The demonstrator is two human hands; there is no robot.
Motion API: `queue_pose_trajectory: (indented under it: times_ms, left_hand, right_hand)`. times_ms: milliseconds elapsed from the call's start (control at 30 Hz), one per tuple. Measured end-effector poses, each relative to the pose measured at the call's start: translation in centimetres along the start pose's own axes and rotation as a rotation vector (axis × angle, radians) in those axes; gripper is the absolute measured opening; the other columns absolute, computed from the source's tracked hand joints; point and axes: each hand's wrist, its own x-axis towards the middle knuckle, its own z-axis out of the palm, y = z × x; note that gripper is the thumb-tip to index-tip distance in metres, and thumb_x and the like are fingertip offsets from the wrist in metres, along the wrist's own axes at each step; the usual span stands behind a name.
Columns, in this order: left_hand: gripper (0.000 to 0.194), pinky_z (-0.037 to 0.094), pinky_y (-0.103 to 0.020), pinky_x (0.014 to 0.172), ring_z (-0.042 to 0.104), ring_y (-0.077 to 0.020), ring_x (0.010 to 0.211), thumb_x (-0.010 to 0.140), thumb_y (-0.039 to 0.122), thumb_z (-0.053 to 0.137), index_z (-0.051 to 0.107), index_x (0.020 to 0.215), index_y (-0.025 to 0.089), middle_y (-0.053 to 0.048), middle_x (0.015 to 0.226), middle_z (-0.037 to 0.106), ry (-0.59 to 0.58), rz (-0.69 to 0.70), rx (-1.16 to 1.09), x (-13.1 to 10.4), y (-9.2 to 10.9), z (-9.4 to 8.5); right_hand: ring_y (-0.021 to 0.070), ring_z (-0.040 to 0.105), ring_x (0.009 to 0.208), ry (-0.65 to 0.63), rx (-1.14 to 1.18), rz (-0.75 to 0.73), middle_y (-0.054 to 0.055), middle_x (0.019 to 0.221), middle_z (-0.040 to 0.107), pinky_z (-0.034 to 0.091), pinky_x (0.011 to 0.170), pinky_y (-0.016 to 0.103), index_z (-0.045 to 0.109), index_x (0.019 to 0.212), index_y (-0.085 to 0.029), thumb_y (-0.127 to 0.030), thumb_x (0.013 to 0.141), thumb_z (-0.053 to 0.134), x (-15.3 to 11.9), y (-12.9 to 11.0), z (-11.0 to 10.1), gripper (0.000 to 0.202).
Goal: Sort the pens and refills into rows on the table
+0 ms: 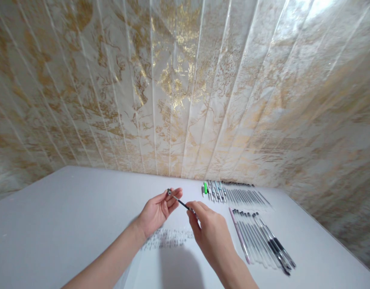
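My left hand point(154, 213) is raised over the table, pinching a small dark pen cap point(169, 192) between thumb and index finger, its other fingers loosely spread. In my right hand point(211, 224) is a slim pen point(182, 204) with a dark front section, gripped by thumb and fingers. The pen's thin tip points up and left at the cap, very close to it; whether they touch I cannot tell. Beneath both hands lies a white sheet of paper point(145, 267) with lines of dark handwriting across its top.
On the white table point(52, 224), a back row holds pens point(216, 192), a green-capped item point(205, 188) and many thin refills point(245, 196). Nearer right lie a pink pen point(240, 237), capped clear pens point(255, 239) and black-grip pens point(276, 245). A gold-patterned curtain point(172, 100) hangs behind.
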Motion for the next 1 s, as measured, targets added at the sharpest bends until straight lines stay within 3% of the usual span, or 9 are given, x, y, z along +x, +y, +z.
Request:
queue_pose_trajectory:
  times_ms: [267, 500, 800, 1000]
  left_hand:
    - [0.025, 0.056, -0.03, 0.083, 0.072, -0.0197, 0.096, 0.098, 0.012, 0.038, 0.061, 0.088, 0.013, -0.014, 0.102, 0.075, -0.055, 0.107, 0.107, -0.1, -0.5, -0.1]
    - [0.006, 0.053, -0.032, 0.085, 0.07, -0.0218, 0.098, 0.093, 0.024, 0.056, 0.056, 0.092, 0.018, -0.01, 0.099, 0.075, -0.13, 0.19, 0.258, -0.7, -1.8, 0.5]
    - [0.022, 0.05, -0.026, 0.078, 0.063, -0.0152, 0.089, 0.078, 0.033, 0.075, 0.064, 0.088, 0.016, -0.007, 0.097, 0.071, -0.051, 0.262, 0.276, -0.6, -2.1, 0.5]
    - [0.025, 0.045, -0.025, 0.076, 0.059, -0.0158, 0.091, 0.074, 0.038, 0.078, 0.068, 0.086, 0.018, -0.004, 0.095, 0.068, -0.087, 0.221, 0.374, -0.9, -2.9, 0.8]
  right_hand:
    - [0.0146, 0.062, 0.06, -0.022, -0.083, 0.017, 0.001, 0.08, 0.068, 0.027, 0.05, 0.024, 0.063, 0.094, -0.022, -0.014, 0.09, 0.046, -0.1, 0.1, 0.2, 0.019]
    - [0.0152, 0.062, 0.058, -0.061, -0.145, 0.061, 0.002, 0.081, 0.068, 0.024, 0.048, 0.025, 0.061, 0.094, -0.02, -0.013, 0.09, 0.044, 0.1, 0.8, 0.9, 0.019]
    - [0.0149, 0.063, 0.059, -0.005, -0.071, 0.018, 0.001, 0.081, 0.069, 0.028, 0.05, 0.023, 0.059, 0.093, -0.022, -0.016, 0.091, 0.043, 0.2, 1.3, 1.2, 0.018]
    - [0.016, 0.062, 0.055, 0.024, 0.015, 0.046, 0.0, 0.076, 0.069, 0.032, 0.05, 0.023, 0.056, 0.098, -0.023, -0.021, 0.092, 0.04, 0.2, 1.4, 1.6, 0.017]
